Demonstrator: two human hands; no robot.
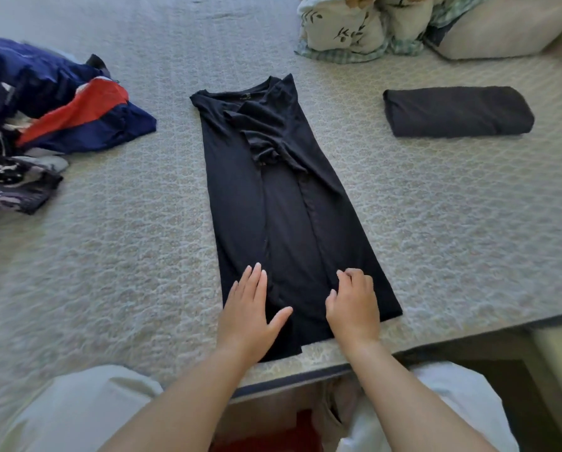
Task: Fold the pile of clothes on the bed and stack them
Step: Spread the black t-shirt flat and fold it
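A black shirt (273,190) lies lengthwise in the middle of the bed (126,256), both sides folded inward, collar at the far end. My left hand (252,313) rests flat on its near hem, fingers spread. My right hand (353,301) sits beside it on the hem with fingers curled, touching the inner fold edge; whether it pinches the cloth I cannot tell. A folded black garment (457,111) lies to the right. A loose pile of clothes (41,119), navy, red and patterned, sits at the left.
Floral and checked bedding (348,27) and a pale pillow (501,24) are bunched at the far right. The bed's near edge (436,340) runs just below my hands, with dark floor beyond at the lower right.
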